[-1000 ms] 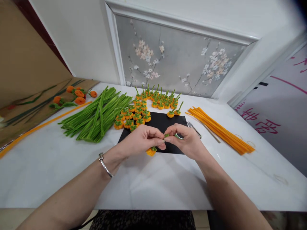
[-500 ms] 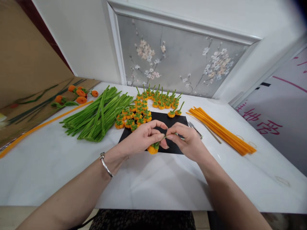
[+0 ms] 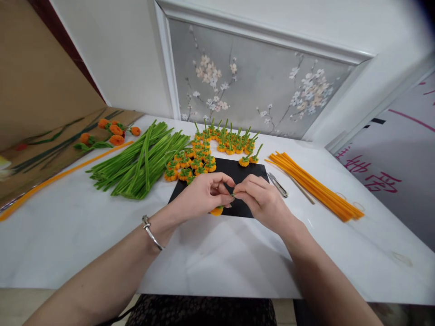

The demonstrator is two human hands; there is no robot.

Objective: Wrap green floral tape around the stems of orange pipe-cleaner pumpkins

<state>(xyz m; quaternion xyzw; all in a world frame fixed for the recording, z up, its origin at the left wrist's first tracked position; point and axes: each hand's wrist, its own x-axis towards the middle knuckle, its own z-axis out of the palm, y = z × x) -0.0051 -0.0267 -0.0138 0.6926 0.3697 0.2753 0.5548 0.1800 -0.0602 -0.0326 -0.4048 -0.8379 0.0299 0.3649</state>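
My left hand (image 3: 207, 194), with a silver bangle at its wrist, is closed around a small orange pumpkin-like piece (image 3: 216, 211); only its lower edge shows below the fingers. My right hand (image 3: 260, 197) pinches the tip of a thin green stem (image 3: 233, 195) that comes from between the left fingers. Both hands nearly touch, above a black mat (image 3: 244, 211). Behind them stand several finished orange pieces with green stems (image 3: 229, 147); others with curled green tops (image 3: 185, 163) sit beside the mat's left edge.
Green fuzzy stems (image 3: 136, 167) lie in a pile at the left, orange ones (image 3: 316, 185) at the right. Small metal snips (image 3: 278, 184) rest right of the mat. Orange flowers (image 3: 116, 135) lie at the back left. A framed panel (image 3: 251, 81) stands behind.
My left fingers now cover more of the orange piece, and less of it and its green top shows. My right hand has shifted slightly, uncovering the snips.
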